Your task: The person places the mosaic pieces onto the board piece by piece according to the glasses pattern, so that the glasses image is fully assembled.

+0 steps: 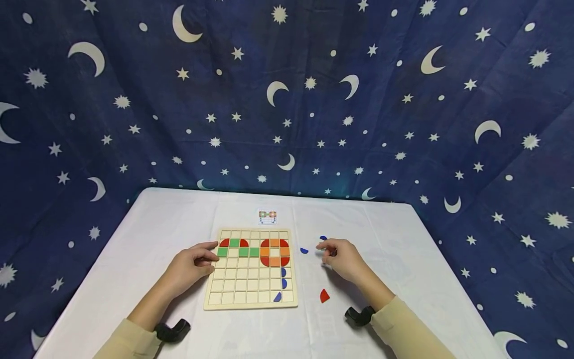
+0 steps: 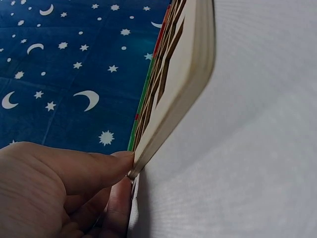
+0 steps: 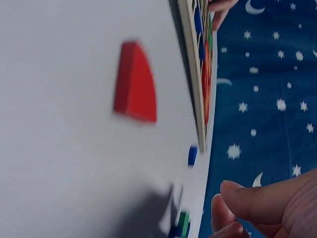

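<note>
A square wooden grid board (image 1: 242,305) lies on the white table. My left hand (image 1: 185,271) rests its thumb and fingertips against the board's left edge (image 2: 163,111). Red and green pieces (image 1: 234,243), red and orange pieces (image 1: 275,261), and several blue segments (image 1: 284,283) occupy grid cells. Right of the board, my right hand (image 1: 343,259) hovers low with fingers bent and nothing visible between thumb and fingertips. Beside those fingers are a blue piece (image 1: 323,238) and a green piece (image 3: 183,223). Another blue piece (image 1: 304,251) lies between that hand and the board.
Nearer to me lies a red quarter-round piece (image 1: 325,296), to the right of the board. Behind the board is a small pattern card (image 1: 267,217). A dark blue curtain (image 1: 309,124) with moons and stars hangs beyond the table (image 1: 179,212).
</note>
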Demonstrator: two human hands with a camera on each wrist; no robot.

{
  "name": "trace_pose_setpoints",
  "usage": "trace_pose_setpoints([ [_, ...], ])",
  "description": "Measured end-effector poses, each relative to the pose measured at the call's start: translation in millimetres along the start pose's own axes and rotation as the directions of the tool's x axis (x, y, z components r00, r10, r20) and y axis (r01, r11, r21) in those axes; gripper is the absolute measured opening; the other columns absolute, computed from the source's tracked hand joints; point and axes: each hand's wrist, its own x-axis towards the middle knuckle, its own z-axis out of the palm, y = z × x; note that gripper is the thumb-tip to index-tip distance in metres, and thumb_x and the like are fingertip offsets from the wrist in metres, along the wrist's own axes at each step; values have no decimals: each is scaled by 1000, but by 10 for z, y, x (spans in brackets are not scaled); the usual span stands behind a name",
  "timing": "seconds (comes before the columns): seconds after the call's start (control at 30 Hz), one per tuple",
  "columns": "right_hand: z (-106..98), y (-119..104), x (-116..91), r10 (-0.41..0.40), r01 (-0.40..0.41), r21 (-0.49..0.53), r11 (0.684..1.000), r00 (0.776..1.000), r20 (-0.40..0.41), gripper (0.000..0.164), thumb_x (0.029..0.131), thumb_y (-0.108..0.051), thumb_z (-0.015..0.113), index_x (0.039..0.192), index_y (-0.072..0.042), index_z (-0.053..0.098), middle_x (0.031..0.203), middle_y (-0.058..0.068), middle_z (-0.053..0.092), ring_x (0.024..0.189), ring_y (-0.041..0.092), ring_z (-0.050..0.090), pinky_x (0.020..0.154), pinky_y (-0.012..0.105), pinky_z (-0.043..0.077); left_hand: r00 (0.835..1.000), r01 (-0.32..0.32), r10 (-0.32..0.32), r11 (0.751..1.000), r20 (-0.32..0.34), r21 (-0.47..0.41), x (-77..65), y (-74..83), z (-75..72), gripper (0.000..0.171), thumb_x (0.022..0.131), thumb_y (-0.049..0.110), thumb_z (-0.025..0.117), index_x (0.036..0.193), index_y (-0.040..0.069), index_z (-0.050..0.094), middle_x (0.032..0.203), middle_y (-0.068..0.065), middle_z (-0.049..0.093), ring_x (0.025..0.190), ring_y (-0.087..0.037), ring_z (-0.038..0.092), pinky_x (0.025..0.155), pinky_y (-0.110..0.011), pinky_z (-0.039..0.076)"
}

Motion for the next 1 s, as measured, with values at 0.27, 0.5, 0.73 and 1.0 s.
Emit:
trace_pose_setpoints([
  [0.27, -251, 294, -17, 28, -31, -46, 998, 998, -56, 27, 92, 0, 76, 117, -10, 79, 83, 1, 65, 80, 18, 56, 63, 25, 44, 1000, 8, -8, 1000, 6, 1, 9, 17, -4, 21, 90, 4, 80, 109, 13, 82, 159, -9, 60, 110, -16, 69, 82, -16, 56],
  [0.5, -255, 458, 61, 34, -40, -112, 993, 998, -56, 34, 90, 3, 77, 121, -13, 79, 91, 4, 66, 85, 20, 57, 74, 32, 48, 1000, -2, 2, 1000, 3, 6, 10, -10, 0, 21, 90, 4, 80, 108, 14, 82, 158, -8, 61, 111, -16, 69, 83, -16, 56],
  [0.73, -196, 500, 121, 26, -29, -167, 986, 1000, -15, 33, 90, 3, 77, 116, -17, 81, 94, 3, 66, 90, 20, 56, 83, 37, 49, 1000, -19, 19, 1000, 7, -9, 3, -13, 4, 21, 90, 4, 80, 108, 13, 82, 158, -9, 61, 110, -17, 70, 83, -16, 56],
  [1.0, -202, 485, 106, -12, 8, -209, 978, 1000, -21, 21, 87, -3, 83, 105, -13, 77, 78, 0, 61, 76, 17, 54, 71, 31, 43, 1000, -17, 17, 1000, -1, -3, 4, -24, -1, 21, 90, 4, 80, 108, 14, 82, 157, -9, 62, 111, -17, 70, 83, -16, 56],
])
